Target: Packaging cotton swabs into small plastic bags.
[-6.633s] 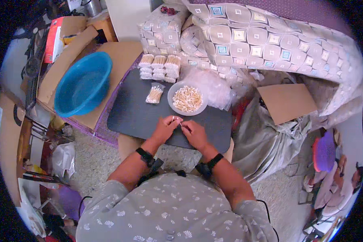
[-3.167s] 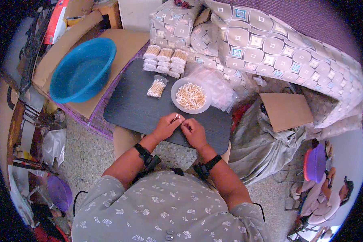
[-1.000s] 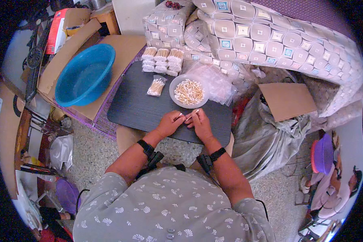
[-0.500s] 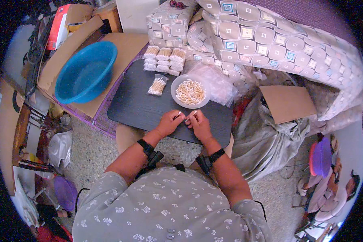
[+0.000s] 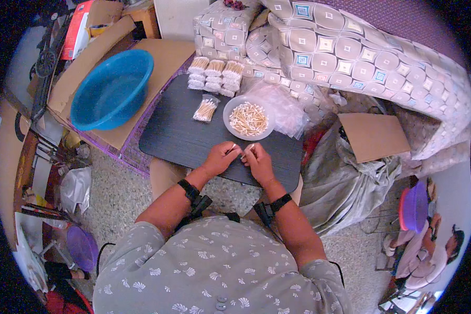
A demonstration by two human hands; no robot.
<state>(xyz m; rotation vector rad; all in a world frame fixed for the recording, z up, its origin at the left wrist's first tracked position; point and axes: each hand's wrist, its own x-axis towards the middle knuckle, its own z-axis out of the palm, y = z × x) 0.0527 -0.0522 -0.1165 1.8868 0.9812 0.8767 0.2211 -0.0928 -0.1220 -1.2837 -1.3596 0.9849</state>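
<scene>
Both of my hands are close together over the near edge of a dark table (image 5: 172, 133). My left hand (image 5: 222, 158) is closed in a pinch, with a cotton swab's white tip at its fingertips. My right hand (image 5: 259, 164) is likewise closed, pinching cotton swabs (image 5: 250, 148) whose exact number I cannot make out. Just beyond my fingers stands a pale round bowl (image 5: 227, 129) of loose cotton swabs (image 5: 248, 119). To its left lies a clear bag of cotton swabs (image 5: 206, 109). Several packed bags of swabs (image 5: 214, 76) are stacked at the far edge.
Crumpled clear plastic bags (image 5: 280, 107) lie right of the bowl. A blue tub (image 5: 110, 94) sits on cardboard at the left. A patterned cushion (image 5: 340, 47) rises behind the table, and a cardboard piece (image 5: 376, 137) rests on grey cloth at the right. Another person (image 5: 424, 256) sits far right.
My hands have hardly moved and still pinch swabs. The view has shifted slightly. The person at the far right has changed posture a little.
</scene>
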